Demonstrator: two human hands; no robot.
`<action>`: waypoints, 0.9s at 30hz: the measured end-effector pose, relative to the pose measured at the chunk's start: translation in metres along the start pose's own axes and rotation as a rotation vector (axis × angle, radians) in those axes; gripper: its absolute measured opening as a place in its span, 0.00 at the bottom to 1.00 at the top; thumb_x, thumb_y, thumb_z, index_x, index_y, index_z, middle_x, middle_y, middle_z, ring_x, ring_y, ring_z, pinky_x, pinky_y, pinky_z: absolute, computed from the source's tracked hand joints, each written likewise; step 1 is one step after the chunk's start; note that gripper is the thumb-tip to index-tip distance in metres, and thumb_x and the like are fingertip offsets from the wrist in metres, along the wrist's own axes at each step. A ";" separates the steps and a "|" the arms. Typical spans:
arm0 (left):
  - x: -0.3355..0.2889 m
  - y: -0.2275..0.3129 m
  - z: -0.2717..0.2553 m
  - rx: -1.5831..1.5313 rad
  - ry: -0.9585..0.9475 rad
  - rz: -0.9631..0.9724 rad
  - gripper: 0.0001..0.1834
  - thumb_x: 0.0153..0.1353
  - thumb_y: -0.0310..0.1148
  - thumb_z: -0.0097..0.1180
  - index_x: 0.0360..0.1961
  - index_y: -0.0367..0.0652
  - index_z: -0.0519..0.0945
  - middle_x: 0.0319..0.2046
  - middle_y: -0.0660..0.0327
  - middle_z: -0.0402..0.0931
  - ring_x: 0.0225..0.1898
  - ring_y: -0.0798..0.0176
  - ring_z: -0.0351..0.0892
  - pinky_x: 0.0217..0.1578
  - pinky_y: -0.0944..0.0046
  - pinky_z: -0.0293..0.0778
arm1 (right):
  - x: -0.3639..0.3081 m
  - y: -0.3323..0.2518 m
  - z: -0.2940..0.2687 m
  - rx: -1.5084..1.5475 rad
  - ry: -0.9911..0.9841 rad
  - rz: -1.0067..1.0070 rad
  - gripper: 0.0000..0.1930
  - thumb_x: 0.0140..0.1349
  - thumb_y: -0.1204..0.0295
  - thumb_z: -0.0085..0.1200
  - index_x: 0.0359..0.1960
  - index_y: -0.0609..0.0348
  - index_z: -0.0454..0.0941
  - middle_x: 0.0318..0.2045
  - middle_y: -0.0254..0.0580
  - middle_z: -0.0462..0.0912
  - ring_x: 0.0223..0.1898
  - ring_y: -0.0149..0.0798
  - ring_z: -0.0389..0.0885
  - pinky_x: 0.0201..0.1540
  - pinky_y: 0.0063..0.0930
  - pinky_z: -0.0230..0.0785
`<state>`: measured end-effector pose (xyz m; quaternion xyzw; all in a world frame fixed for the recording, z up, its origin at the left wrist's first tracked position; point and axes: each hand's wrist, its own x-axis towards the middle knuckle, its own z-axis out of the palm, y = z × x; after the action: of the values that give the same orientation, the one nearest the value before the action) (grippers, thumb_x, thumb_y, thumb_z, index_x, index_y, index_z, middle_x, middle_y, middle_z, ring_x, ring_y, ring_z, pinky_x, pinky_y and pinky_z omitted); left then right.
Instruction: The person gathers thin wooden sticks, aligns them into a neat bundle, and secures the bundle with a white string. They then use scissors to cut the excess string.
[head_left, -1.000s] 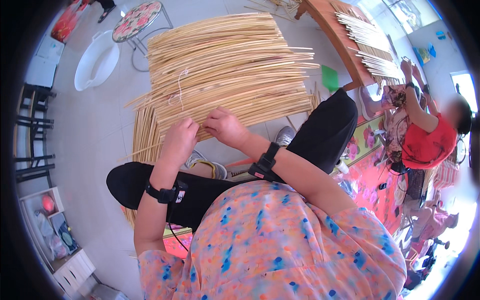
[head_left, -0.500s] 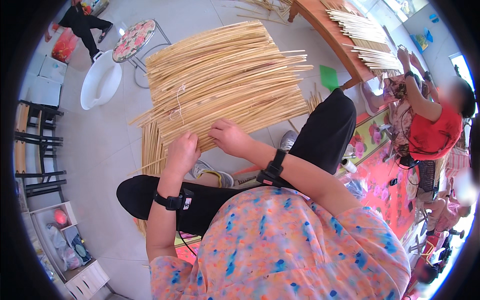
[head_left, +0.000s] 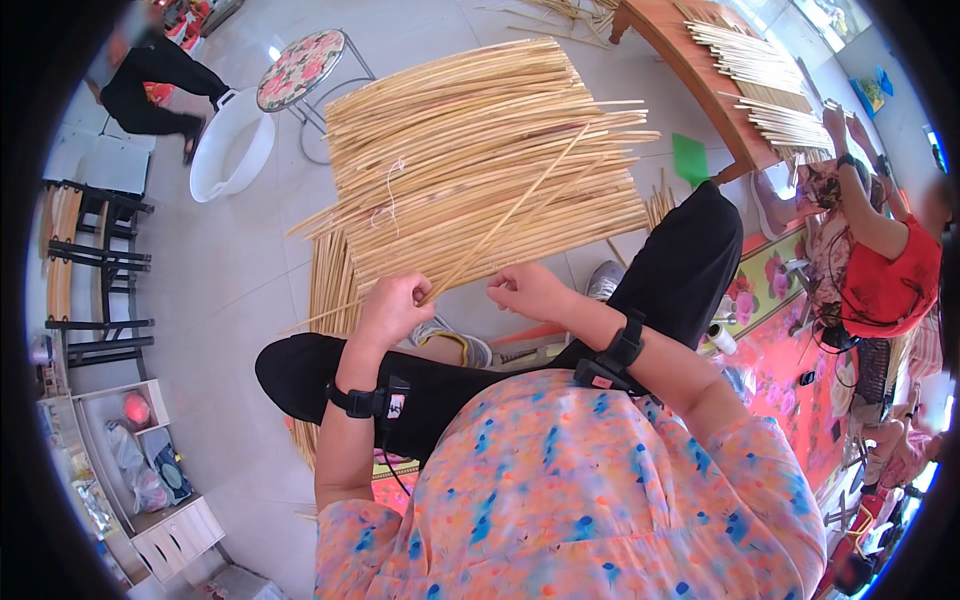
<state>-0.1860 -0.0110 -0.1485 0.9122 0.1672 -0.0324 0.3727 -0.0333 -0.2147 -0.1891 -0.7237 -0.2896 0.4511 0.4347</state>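
Observation:
A wide layer of straw-coloured stalks [head_left: 480, 170] lies side by side in front of me, with a thin white string [head_left: 392, 195] loose on its left part. My left hand [head_left: 398, 305] pinches the near end of a single stalk [head_left: 515, 212], which slants up and right across the layer. My right hand [head_left: 532, 292] hovers by the layer's near edge, right of that stalk and apart from it. Its fingers are curled in; whether something small is between them is hidden. Shorter stalks [head_left: 335, 280] stick out below the layer's left side.
At the far left are a white tub [head_left: 232, 160] and a floral-topped stool [head_left: 300, 70], near a person in black trousers. A wooden table [head_left: 690, 85] at the far right bears more stalks, handled by a person in red [head_left: 885, 285]. Shelves [head_left: 150, 460] stand left.
My right hand has drawn away from my left, toward the right. A single stalk now slants over the layer from my left hand. The whole view has shifted slightly.

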 end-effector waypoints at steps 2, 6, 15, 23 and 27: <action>-0.004 0.003 0.004 -0.147 -0.066 -0.107 0.09 0.47 0.25 0.67 0.30 0.36 0.79 0.21 0.64 0.76 0.23 0.71 0.74 0.26 0.69 0.71 | 0.003 0.004 0.006 0.230 -0.026 0.083 0.12 0.63 0.66 0.60 0.39 0.62 0.80 0.23 0.36 0.81 0.23 0.29 0.78 0.26 0.26 0.71; -0.010 0.019 0.011 -0.242 -0.156 -0.094 0.08 0.50 0.24 0.67 0.30 0.36 0.80 0.20 0.67 0.74 0.22 0.75 0.72 0.25 0.71 0.69 | 0.003 0.002 0.012 0.627 -0.013 0.052 0.12 0.64 0.67 0.60 0.44 0.61 0.77 0.28 0.33 0.79 0.26 0.26 0.76 0.30 0.21 0.70; -0.015 0.038 0.006 -0.337 -0.127 -0.053 0.11 0.58 0.32 0.64 0.37 0.36 0.81 0.25 0.62 0.77 0.26 0.71 0.74 0.29 0.67 0.71 | -0.001 -0.025 -0.011 0.606 0.085 -0.042 0.07 0.66 0.70 0.57 0.39 0.60 0.76 0.29 0.33 0.78 0.27 0.26 0.76 0.33 0.21 0.71; -0.023 0.020 0.004 -0.854 -0.037 -0.156 0.19 0.72 0.37 0.47 0.52 0.31 0.77 0.37 0.57 0.81 0.37 0.67 0.78 0.40 0.68 0.73 | 0.000 -0.033 -0.045 0.858 0.173 -0.075 0.06 0.67 0.67 0.56 0.38 0.56 0.77 0.29 0.29 0.78 0.29 0.26 0.76 0.35 0.22 0.72; -0.030 0.018 0.008 -1.078 -0.001 -0.226 0.18 0.71 0.33 0.49 0.56 0.33 0.74 0.36 0.57 0.81 0.34 0.71 0.77 0.35 0.71 0.74 | 0.001 -0.029 -0.053 0.908 0.192 -0.088 0.07 0.70 0.66 0.52 0.38 0.56 0.77 0.31 0.30 0.78 0.29 0.25 0.77 0.36 0.20 0.73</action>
<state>-0.2081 -0.0373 -0.1362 0.5686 0.2567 0.0174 0.7813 0.0141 -0.2200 -0.1524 -0.4858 -0.0517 0.4443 0.7510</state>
